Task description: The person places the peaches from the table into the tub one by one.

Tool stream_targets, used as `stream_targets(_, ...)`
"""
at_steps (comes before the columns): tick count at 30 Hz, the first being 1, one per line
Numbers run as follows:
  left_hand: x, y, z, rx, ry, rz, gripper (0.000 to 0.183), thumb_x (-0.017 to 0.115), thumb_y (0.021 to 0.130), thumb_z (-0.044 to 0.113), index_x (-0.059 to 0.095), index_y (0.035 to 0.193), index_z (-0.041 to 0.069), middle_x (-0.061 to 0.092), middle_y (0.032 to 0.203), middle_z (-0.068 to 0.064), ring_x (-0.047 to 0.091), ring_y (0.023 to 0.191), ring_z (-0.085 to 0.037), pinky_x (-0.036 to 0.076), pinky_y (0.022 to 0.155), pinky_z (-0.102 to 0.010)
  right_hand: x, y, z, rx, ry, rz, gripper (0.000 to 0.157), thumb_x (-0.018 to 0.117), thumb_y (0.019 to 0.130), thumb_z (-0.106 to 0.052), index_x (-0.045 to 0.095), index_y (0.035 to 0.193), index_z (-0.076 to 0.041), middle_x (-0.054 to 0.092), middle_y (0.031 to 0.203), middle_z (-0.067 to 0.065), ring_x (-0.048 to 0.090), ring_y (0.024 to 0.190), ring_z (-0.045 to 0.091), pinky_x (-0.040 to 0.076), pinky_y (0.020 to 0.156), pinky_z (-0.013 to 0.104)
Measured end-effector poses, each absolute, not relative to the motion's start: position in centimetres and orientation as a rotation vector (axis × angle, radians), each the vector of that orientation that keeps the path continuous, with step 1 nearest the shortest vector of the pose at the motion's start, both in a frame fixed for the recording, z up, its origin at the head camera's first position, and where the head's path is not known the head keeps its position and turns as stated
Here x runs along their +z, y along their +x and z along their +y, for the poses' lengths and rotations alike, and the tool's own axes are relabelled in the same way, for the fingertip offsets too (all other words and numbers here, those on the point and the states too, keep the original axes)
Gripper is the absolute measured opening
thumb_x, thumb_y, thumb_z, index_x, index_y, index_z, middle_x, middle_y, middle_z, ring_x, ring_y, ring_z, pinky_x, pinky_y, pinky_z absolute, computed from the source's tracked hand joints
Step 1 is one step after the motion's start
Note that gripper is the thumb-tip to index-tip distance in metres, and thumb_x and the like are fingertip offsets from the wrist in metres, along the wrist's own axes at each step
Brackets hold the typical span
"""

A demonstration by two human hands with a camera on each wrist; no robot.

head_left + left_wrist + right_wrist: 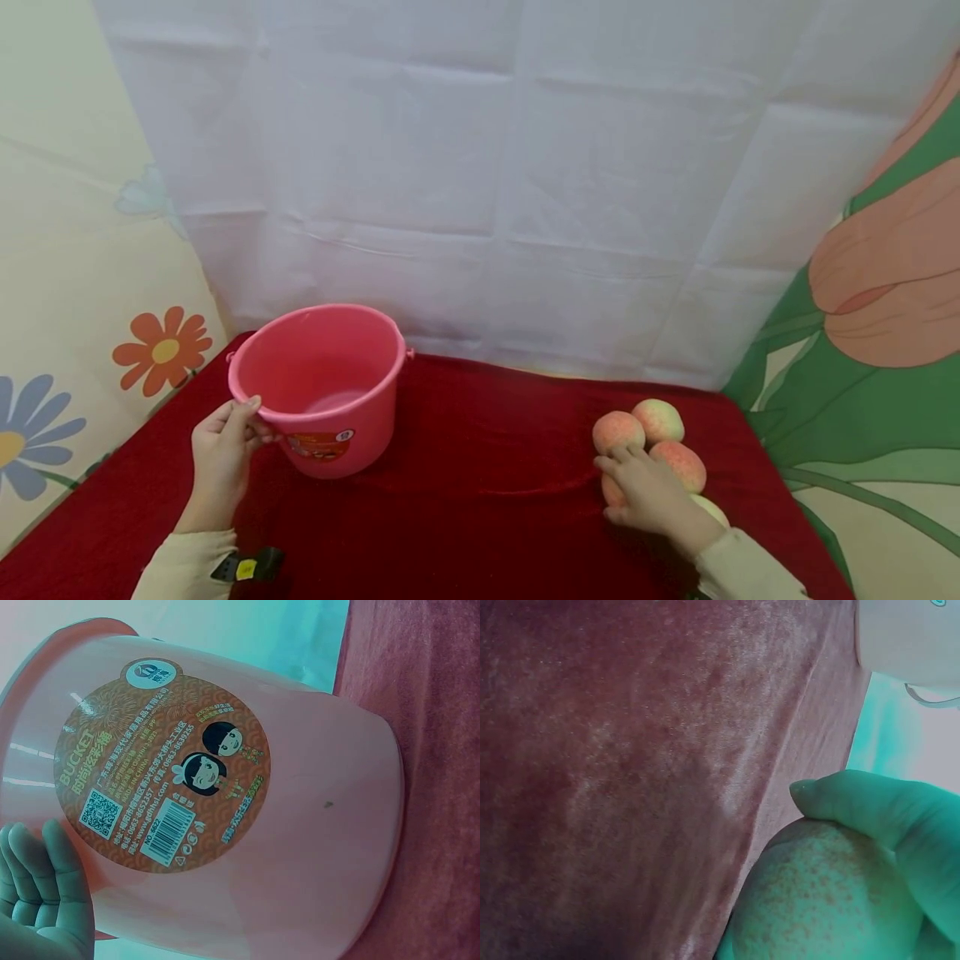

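At the left of the head view stands a pink bucket (341, 437) with an orange label (165, 765). My left hand (225, 446) grips its near-left rim between thumb and fingers. The bucket's side fills most of the left wrist view, where the curled fingers (37, 877) lie against it. On the right, my right hand (648, 492) holds a peach (612, 492), which the palm partly covers. The right wrist view shows a finger (870, 802) bent over the top of that peach (825, 892).
Several more peaches crowd around the right hand: two behind it (618, 432), one beside it (684, 468) and one partly hidden by the wrist (710, 507). Red velvety cloth (480, 467) covers the table. A white sheet (480, 208) hangs along the back edge.
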State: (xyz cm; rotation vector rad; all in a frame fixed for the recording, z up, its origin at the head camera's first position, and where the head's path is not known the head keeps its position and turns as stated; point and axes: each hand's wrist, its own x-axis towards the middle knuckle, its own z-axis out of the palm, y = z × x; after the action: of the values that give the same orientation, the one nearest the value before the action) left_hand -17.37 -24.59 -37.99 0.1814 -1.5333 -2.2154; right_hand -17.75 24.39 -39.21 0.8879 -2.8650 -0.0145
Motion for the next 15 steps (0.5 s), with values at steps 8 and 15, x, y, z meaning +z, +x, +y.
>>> stream_targets(8, -38.0, -17.36, -24.53, -2.207, 0.18, -1.529, 0.027, 0.054, 0.091, 0.011, 0.061, 0.065, 0.01, 0.056, 0.055, -0.001, 0.054, 0.047, -0.009, 0.051, 0.049, -0.021, -38.79, -17.9, 24.11, -0.023, 0.897, -2.831, 0.056, 0.08, 0.059, -0.031, 0.062, 0.104, -0.003, 0.055, 0.1, 0.011, 0.051, 0.086, 0.029, 0.043, 0.053, 0.04)
stream_targets(15, -37.96, -17.36, -24.49, -2.202, 0.176, -1.528, 0.027, 0.054, 0.091, 0.011, 0.061, 0.065, 0.01, 0.056, 0.055, -0.001, 0.054, 0.046, -0.009, 0.051, 0.049, -0.021, -38.42, -18.17, 23.99, -0.043, 0.929, -2.772, 0.054, 0.08, 0.059, -0.032, 0.062, 0.101, -0.004, 0.053, 0.097, 0.009, 0.049, 0.081, 0.026, 0.04, 0.047, 0.031)
